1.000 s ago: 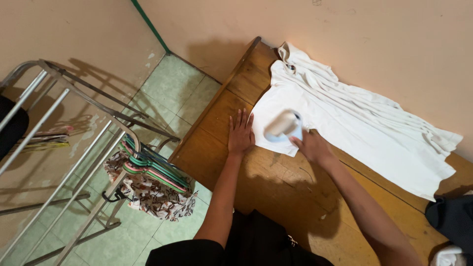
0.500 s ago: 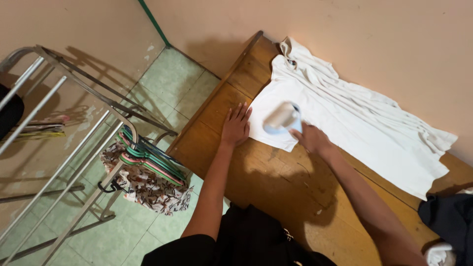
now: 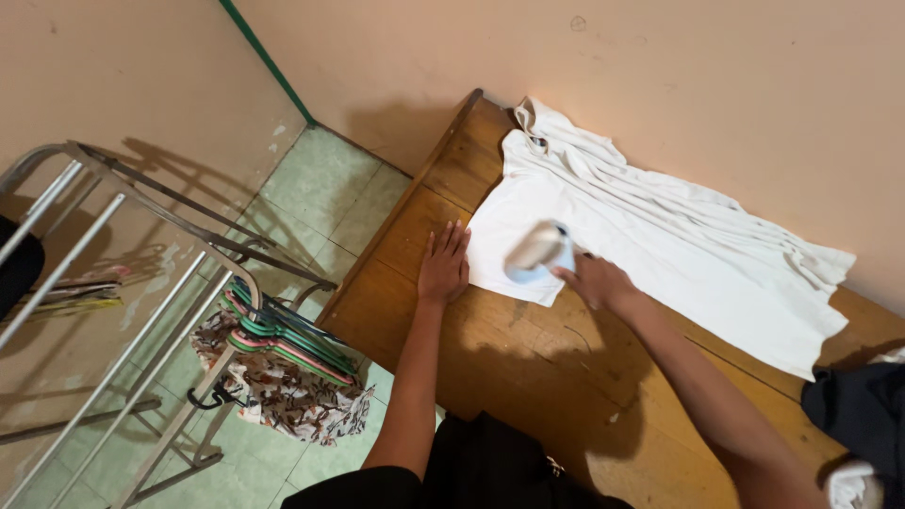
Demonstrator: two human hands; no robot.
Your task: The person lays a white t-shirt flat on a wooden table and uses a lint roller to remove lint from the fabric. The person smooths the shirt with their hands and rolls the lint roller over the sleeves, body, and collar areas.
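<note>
Pressing: we are running a small pale-blue steam iron (image 3: pixel 537 253) over the lower corner of a white shirt (image 3: pixel 660 254), which is lying spread along the far side of the wooden table (image 3: pixel 528 358), against the wall.
Iron now: it is sitting on the shirt's near corner, just inside the hem; its outline is blurred, so we are judging it to be in motion.
Right hand: our right hand (image 3: pixel 596 281) is closing its fingers around the iron's handle from the near side.
Left hand: our left hand (image 3: pixel 443 264) is lying flat on the bare wood, fingers spread wide and holding nothing, fingertips just touching the shirt's edge.
Just changed: compared with a second ago, the iron is staying on the same corner and the left hand is keeping its place beside the cloth; mostly our head is shifting, so the table is sitting a little lower and to the left in view.
Meaning: we are judging this corner to be getting a slow, repeated pass, while the creased upper half near the wall is looking unpressed.
Around us: a dark garment (image 3: pixel 863 415) is lying at the table's right end; a metal drying rack (image 3: pixel 141 283) is standing on the green tiled floor (image 3: pixel 320 188), with coloured hangers (image 3: pixel 292 330) and a patterned cloth (image 3: pixel 283 396) hanging from it.
</note>
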